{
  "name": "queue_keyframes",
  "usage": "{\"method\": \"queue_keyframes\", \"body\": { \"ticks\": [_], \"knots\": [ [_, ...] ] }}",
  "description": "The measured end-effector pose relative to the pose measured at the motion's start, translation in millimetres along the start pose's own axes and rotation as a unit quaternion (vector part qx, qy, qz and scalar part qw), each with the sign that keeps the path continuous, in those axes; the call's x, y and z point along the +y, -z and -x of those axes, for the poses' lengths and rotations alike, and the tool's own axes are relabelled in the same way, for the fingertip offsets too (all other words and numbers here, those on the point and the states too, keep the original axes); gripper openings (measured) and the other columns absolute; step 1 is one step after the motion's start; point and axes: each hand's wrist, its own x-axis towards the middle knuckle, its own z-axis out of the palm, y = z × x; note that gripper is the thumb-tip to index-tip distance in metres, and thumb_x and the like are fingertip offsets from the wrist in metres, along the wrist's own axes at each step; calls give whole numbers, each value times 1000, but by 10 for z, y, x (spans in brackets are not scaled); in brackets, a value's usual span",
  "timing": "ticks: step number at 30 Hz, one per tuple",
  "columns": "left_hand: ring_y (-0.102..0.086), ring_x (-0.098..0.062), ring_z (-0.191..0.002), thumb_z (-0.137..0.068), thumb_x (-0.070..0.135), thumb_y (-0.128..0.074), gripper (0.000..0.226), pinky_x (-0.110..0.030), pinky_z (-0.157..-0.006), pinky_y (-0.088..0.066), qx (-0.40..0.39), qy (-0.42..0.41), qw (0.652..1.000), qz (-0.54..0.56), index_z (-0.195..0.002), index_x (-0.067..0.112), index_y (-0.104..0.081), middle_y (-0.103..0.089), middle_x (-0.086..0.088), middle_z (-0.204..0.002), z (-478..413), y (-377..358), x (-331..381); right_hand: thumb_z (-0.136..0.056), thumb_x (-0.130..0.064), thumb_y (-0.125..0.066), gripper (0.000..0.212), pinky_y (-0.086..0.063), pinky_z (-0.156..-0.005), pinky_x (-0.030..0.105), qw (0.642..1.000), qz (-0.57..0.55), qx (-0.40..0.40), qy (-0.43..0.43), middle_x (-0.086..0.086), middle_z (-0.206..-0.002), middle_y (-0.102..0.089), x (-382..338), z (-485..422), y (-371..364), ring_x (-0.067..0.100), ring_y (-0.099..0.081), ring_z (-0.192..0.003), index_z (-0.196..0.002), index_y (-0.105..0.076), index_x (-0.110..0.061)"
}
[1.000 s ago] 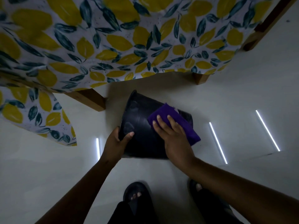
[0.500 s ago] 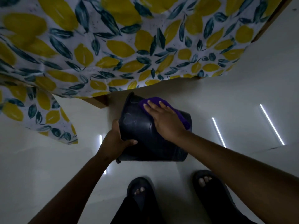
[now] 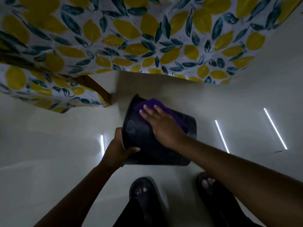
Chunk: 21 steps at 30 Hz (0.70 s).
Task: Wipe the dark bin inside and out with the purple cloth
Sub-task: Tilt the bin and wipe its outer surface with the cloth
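Right hand (image 3: pixel 164 126) covers most of purple cloth (image 3: pixel 151 103) on dark bin (image 3: pixel 147 145).

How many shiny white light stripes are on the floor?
3. One short stripe lies left of the dark bin, beside the left hand. Two longer stripes lie right of the bin. More may hide under the tablecloth.

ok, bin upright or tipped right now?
Tipped. The bin lies on its side, rim by the left hand; the right hand presses the cloth flat on its outer wall.
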Motion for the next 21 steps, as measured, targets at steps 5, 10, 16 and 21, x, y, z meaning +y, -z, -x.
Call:
{"method": "queue_keyframes", "body": {
  "ticks": [5, 10, 16, 21],
  "knots": [
    [-57, -10, -67, -72, 16, -80, 65, -14, -44, -43, -4, -6, 1000, 1, -116, 25, -33, -60, 4, -96, 34, -36, -47, -99, -10, -30, 50, -18, -116, 30, 979, -133, -49, -146, 0, -156, -25, 518, -76, 156, 20, -26, -142, -148, -29, -20],
    [-54, -7, -62, -72, 15, -81, 65, -13, -44, -41, -1, -6, 1000, -1, -116, 24, -33, -59, 10, -89, -15, -24, -58, -94, -13, -39, 61, -34, -107, 50, 992, -62, 19, -111, -10, -158, -18, 26, 475, 7, 24, -13, -145, -150, -19, -30],
    [-57, -13, -70, -73, 13, -79, 63, -13, -44, -45, 12, 5, 999, 40, -116, 22, -33, -59, 0, -99, 44, -108, -61, -94, -10, -44, 68, -33, -106, 54, 998, -53, -13, -8, -13, -160, -8, 29, 288, 60, 17, -5, -147, -151, -13, -31],
    [-59, -15, -79, -74, 14, -79, 64, -12, -46, -46, 32, -8, 999, 26, -117, 19, -33, -55, 7, -99, -40, -115, 98, -96, -30, -48, 57, -22, -116, 36, 984, -131, 20, -118, 7, -160, -15, 354, -3, 234, 24, -19, -144, -148, -28, -16]
  ]
}}
